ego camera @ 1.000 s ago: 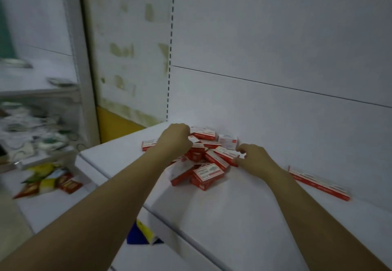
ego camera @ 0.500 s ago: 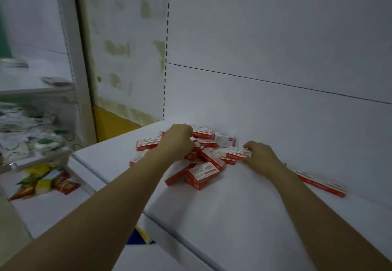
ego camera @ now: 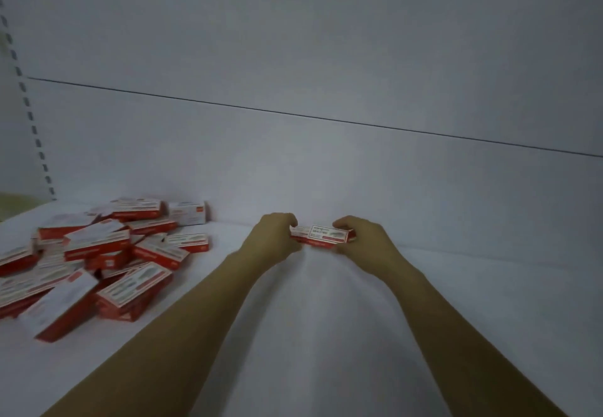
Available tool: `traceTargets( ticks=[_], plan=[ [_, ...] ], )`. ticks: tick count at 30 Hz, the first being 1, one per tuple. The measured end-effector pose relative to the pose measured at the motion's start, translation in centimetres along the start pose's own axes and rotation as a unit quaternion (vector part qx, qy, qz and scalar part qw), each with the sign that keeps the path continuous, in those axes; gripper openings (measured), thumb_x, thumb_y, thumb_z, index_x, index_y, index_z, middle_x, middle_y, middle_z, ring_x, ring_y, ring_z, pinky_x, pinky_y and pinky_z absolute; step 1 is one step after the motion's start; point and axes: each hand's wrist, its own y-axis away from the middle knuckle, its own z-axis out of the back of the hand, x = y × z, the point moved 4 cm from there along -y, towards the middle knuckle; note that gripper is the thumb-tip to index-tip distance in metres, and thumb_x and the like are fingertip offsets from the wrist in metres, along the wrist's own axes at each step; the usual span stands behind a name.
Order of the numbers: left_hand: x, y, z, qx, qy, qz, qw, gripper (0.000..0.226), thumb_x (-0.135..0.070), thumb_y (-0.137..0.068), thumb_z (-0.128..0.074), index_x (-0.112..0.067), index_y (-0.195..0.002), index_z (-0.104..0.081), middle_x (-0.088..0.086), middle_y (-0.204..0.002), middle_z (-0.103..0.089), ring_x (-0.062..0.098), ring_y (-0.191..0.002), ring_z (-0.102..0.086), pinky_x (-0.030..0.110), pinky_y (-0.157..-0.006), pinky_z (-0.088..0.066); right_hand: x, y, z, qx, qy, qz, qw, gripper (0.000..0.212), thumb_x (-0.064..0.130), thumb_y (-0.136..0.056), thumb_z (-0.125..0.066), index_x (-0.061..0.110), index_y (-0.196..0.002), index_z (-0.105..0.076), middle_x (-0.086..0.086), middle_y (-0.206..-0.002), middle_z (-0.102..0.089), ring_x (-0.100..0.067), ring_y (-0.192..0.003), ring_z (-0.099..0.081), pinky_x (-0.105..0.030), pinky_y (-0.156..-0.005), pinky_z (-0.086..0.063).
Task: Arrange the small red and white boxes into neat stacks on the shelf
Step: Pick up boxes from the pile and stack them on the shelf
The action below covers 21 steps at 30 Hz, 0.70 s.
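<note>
A loose heap of several small red and white boxes (ego camera: 107, 253) lies on the white shelf (ego camera: 326, 335) at the left, some flat, some tilted. To the right of it, close to the back panel, my left hand (ego camera: 274, 237) and my right hand (ego camera: 365, 240) hold one red and white box (ego camera: 321, 235) between them, each gripping an end with curled fingers. The box sits low, at or just above the shelf surface; I cannot tell whether it touches. A second box may lie under it, which is unclear.
The white back panel (ego camera: 326, 155) rises right behind the hands, with a seam line across it. A slotted upright (ego camera: 32, 123) runs down the far left. The shelf stretches bare white to the right of the hands.
Both hands have left the heap and moved right along the shelf, now holding a box between them. The view has swung right and closer, so the heap sits at the left.
</note>
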Motion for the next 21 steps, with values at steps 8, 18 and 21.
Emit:
traceTargets(
  ticks=[8,18,21],
  plan=[
    [-2.4,-0.9,-4.0,0.001,0.142,-0.064,0.988,0.033,-0.01,-0.073,-0.074,-0.009,-0.105,-0.065,0.009,-0.103,-0.068,0.023,-0.093,-0.063,0.035,-0.086,-0.049,-2.9,1.9,0.6,-0.038,-0.108,-0.001,0.993,0.04,0.002,-0.076,-0.069,0.015,-0.113,-0.063,-0.001,-0.113,-0.06,-0.013,-0.1,-0.059,-0.028,-0.094,-0.048],
    [-1.0,-0.6,-2.9,-0.008,0.392,-0.019,0.92,0.038,-0.01,-0.073,-0.078,-0.017,-0.108,-0.065,0.001,-0.102,-0.069,0.012,-0.089,-0.067,0.022,-0.083,-0.053,-3.5,1.6,1.5,-0.011,-0.301,-0.027,0.953,0.038,0.007,-0.079,-0.07,0.019,-0.114,-0.063,0.002,-0.112,-0.066,-0.004,-0.099,-0.065,-0.013,-0.087,-0.05],
    [-1.1,-0.3,-2.4,0.043,0.473,0.027,0.88,0.026,-0.022,-0.08,-0.072,-0.016,-0.105,-0.066,0.004,-0.097,-0.069,0.013,-0.086,-0.066,0.023,-0.076,-0.054,-3.7,1.6,1.8,0.014,-0.43,-0.081,0.899,0.029,0.019,-0.085,-0.065,0.009,-0.112,-0.064,-0.007,-0.107,-0.069,-0.015,-0.096,-0.068,-0.021,-0.085,-0.054]
  ],
)
